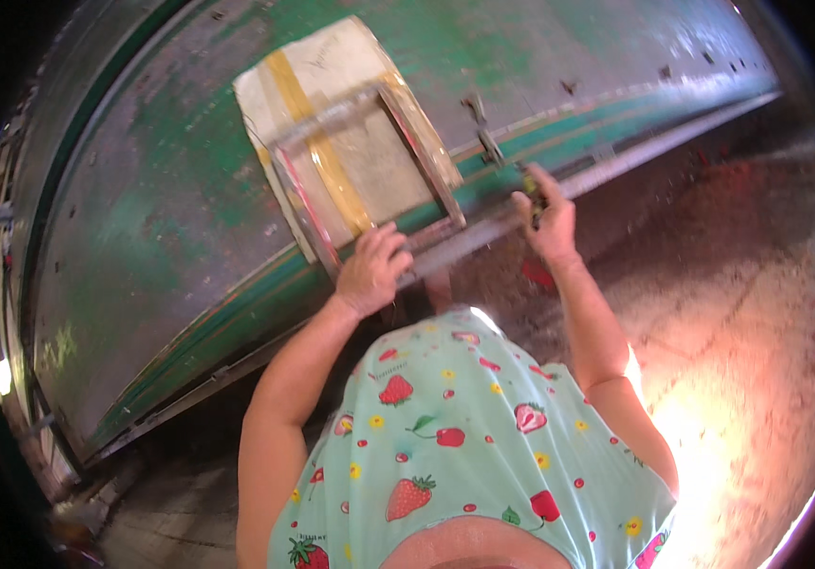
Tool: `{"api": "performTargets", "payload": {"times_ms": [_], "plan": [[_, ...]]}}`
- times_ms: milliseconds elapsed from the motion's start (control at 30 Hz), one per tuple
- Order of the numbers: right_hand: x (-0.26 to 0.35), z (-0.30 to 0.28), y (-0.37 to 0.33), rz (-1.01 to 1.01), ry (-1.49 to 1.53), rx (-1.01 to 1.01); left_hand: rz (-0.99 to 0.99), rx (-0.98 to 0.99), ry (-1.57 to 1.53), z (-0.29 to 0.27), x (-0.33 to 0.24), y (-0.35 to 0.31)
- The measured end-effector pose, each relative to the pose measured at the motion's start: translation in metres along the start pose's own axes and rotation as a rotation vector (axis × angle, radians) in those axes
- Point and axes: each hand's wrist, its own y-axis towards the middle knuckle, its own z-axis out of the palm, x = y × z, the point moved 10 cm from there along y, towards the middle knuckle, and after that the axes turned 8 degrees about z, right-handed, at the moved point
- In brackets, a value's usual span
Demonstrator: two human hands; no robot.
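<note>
A rectangular frame [422, 156] with worn, reddish-edged bars lies on a pale, flat slab [336, 62] with yellow tape across it. My left hand [374, 272] is at the near side of the frame, its bent fingers over the bar; the thumb is hard to make out. To the right of the frame, my right hand [554, 220] is closed round a small tool with a yellow and black handle [533, 190]. Just beyond that hand, a slim metal piece [485, 133] lies on the green table; whether it joins the tool I cannot tell.
The large table [170, 180] has worn green and grey paint and a raised metal rail [654, 152] along its near edge. Small dark bits lie scattered towards its far right. Below on the right is a brown floor [730, 275], with strong light on it. A red object [537, 274] lies below the rail.
</note>
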Motion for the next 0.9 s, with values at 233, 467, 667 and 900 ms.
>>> {"api": "performTargets", "payload": {"times_ms": [233, 467, 667, 900], "plan": [[0.079, 0.085, -0.158, -0.208, -0.156, 0.124, 0.018, -0.033, 0.011, -0.008, -0.001, -0.001], [0.101, 0.114, -0.194, -0.297, -0.315, -0.053, 0.036, 0.006, 0.048, -0.001, -0.003, -0.001], [0.095, 0.116, -0.194, -0.415, -0.445, -0.103, 0.045, -0.011, 0.059, -0.002, -0.003, -0.001], [-0.019, 0.174, -0.198, 0.458, 0.571, 0.298, 0.059, -0.037, 0.067, -0.002, -0.004, -0.001]]}}
